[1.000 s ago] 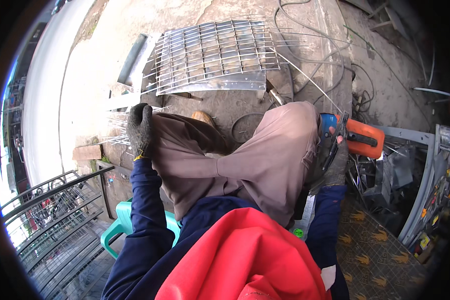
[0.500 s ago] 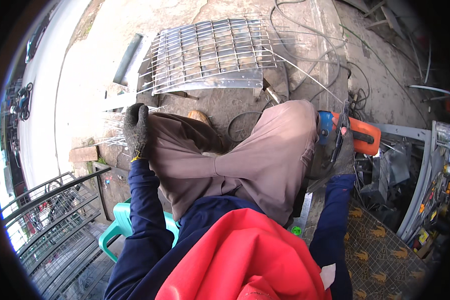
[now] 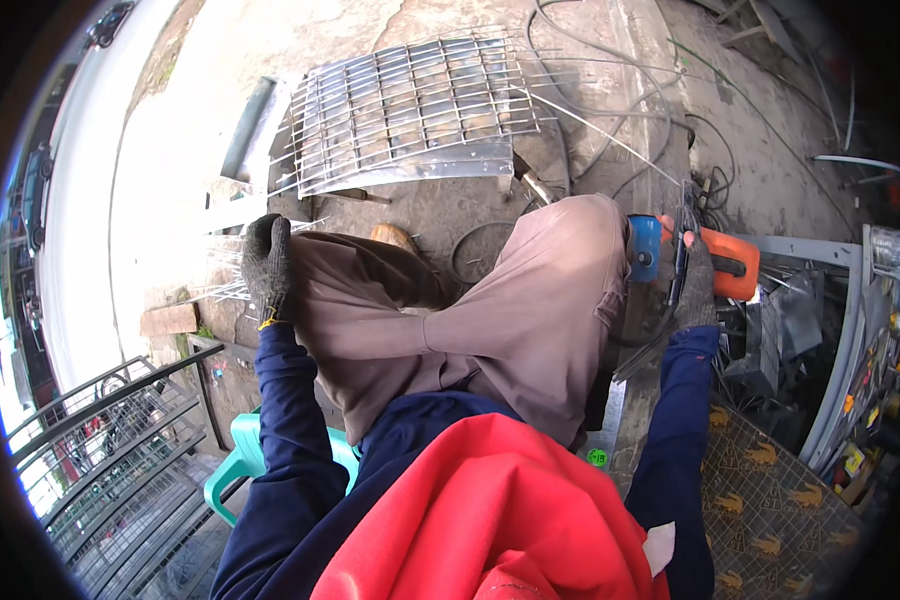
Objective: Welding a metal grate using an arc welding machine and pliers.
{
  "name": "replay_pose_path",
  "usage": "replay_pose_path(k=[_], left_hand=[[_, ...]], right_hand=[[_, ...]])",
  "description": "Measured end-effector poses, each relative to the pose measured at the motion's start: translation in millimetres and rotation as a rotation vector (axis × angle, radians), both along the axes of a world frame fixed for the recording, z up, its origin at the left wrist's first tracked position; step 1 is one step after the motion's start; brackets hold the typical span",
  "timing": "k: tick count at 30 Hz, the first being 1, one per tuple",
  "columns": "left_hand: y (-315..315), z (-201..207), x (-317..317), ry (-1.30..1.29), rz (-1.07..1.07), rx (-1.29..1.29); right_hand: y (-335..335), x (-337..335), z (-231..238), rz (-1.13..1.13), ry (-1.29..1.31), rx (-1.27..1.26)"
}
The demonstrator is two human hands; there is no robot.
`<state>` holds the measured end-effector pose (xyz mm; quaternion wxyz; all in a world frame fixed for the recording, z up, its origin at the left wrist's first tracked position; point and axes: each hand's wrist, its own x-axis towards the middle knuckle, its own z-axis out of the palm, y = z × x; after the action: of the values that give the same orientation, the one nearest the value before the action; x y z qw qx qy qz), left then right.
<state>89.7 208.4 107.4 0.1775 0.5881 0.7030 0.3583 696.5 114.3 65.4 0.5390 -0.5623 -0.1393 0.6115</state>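
Observation:
In my gloved right hand (image 3: 697, 285) is a black welding electrode holder (image 3: 680, 262), the fingers closed around its handle beside my right knee. A long thin welding rod (image 3: 600, 133) reaches from its jaw toward the right edge of a metal bar grid (image 3: 410, 95). Whether the rod's tip touches the grid, I cannot tell. My left hand (image 3: 268, 268), in a dark grey glove, lies on my left knee. Its fingers are extended, partly hidden, with nothing seen in them. Beneath the grid is a shiny metal sheet (image 3: 450, 162).
A blue and orange machine (image 3: 732, 268) stands right of my knee. Cables (image 3: 568, 150) snake over the concrete. Thin rods (image 3: 225, 290) lie left, near a wooden block (image 3: 169, 320). Metal racks (image 3: 120, 450) flank a green plastic stool (image 3: 235, 460). Scrap metal (image 3: 780, 330) lies at right.
My right hand and the electrode holder have shifted slightly right relative to my knee, and the wrist has turned a little. My left hand stays on the knee. The whole view has shifted slightly.

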Motion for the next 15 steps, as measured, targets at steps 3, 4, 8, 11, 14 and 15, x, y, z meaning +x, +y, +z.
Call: replay_pose_path(k=[3,4,8,11,14,15], left_hand=[[-0.2,-1.5,1.4,-0.016,0.0,-0.017],[-0.8,-1.9,2.1,-0.003,0.002,-0.013],[-2.3,2.4,9.2,-0.019,0.007,0.001],[-0.6,5.3,12.5,0.013,-0.006,-0.01],[1.3,0.3,8.3,-0.021,0.001,-0.015],[1.2,-0.1,9.1,-0.048,0.018,-0.022]], right_hand=[[-2.2,3.3,3.9,0.044,0.032,0.013],[-2.7,3.4,4.5,0.017,0.01,-0.006],[-0.7,17.7,-6.1,0.024,0.073,-0.006],[-3.5,11.6,1.3,0.076,0.033,-0.017],[-3.7,18.6,-2.5,0.124,0.033,-0.004],[-1.3,14.5,3.9,0.11,0.028,-0.008]])
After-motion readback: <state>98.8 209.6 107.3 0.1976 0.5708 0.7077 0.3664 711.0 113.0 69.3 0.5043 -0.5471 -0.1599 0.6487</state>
